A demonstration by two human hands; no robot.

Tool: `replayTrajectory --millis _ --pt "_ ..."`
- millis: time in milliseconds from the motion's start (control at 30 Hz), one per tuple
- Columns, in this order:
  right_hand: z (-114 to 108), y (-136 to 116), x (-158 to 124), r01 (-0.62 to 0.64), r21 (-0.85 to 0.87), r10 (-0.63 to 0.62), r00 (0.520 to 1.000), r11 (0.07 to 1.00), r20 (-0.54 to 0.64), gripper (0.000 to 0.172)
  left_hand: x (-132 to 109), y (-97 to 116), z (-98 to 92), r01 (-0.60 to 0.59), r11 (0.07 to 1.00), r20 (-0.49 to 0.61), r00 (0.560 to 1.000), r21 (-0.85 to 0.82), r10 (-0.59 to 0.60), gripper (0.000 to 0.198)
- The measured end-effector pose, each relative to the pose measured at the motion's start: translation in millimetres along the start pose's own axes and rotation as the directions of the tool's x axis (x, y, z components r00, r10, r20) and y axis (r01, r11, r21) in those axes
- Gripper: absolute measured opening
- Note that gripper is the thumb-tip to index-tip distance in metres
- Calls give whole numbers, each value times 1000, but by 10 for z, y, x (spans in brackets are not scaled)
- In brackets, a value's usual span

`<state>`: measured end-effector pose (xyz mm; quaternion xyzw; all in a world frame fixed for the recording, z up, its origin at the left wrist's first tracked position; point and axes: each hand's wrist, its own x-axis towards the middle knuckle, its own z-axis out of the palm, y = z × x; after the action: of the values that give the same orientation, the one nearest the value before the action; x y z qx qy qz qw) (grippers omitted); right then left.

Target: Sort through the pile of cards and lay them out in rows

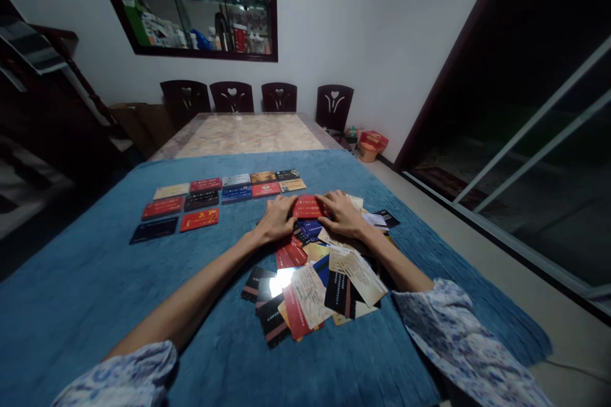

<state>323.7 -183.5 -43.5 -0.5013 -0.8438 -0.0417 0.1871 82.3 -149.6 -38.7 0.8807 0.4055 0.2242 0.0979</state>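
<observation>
Between my two hands a red card (308, 206) is gripped by its left and right ends, over the far side of a loose card pile (312, 292). My left hand (277, 219) is closed on the card's left end, thumb toward me. On the right end, my right hand (342, 213) has its fingers and thumb closed. Cards in the pile overlap at odd angles; black, cream, red and blue ones show. Left of my hands, several cards lie in rough rows, among them an orange-red card (199, 219) and a dark blue card (153, 229).
A blue cloth (95, 254) covers the near part of the table; its far part is bare marbled top (248, 130). Dark wooden chairs (231, 96) stand behind it. On the floor at right are a red and orange container (370, 146) and a glass door (534, 114).
</observation>
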Motion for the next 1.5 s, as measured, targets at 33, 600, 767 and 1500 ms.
replayTrajectory --millis 33,600,767,1500 --pt "-6 -2 3 3 -3 -3 1000 1000 4 60 0 3 -6 2 1000 3 1000 0 -2 55" --pt "-13 -12 16 17 3 -17 1000 1000 21 51 -7 46 -111 35 999 71 997 22 -36 45" --pt "2 0 24 13 31 -13 1000 999 19 47 -3 23 -108 20 1000 94 995 17 -22 44" --pt "-12 -139 181 53 -11 -52 994 999 98 51 -139 -137 -237 45 998 127 991 41 -50 43"
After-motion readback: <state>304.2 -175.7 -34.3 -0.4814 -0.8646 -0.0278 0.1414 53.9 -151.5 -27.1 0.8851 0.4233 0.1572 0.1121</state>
